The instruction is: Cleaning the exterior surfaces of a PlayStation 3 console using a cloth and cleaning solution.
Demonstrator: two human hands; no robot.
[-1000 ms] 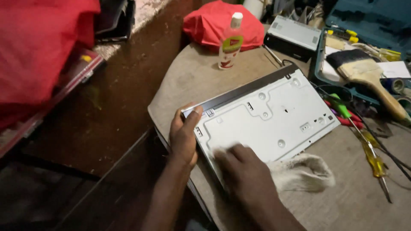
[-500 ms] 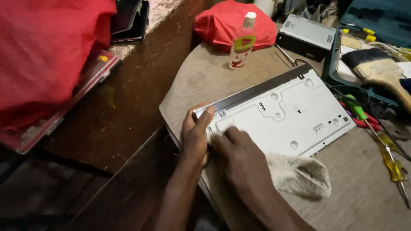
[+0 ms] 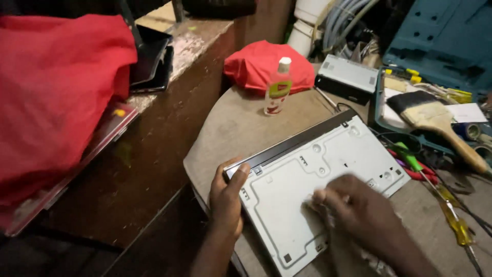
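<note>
A flat grey metal device case lies underside-up on the round table. My left hand grips its near left corner, thumb on top. My right hand presses a whitish cloth onto the case's metal plate; the hand is blurred and covers most of the cloth.
A small bottle with a white cap stands at the table's far side by a red cloth bundle. A paintbrush, a teal tool case, screwdrivers and a small grey box lie to the right. Left is a wooden ledge with red fabric.
My right hand with the cloth has slid right across the plate, from near the left hand toward the middle. My left hand keeps its grip on the corner. The view shifted.
</note>
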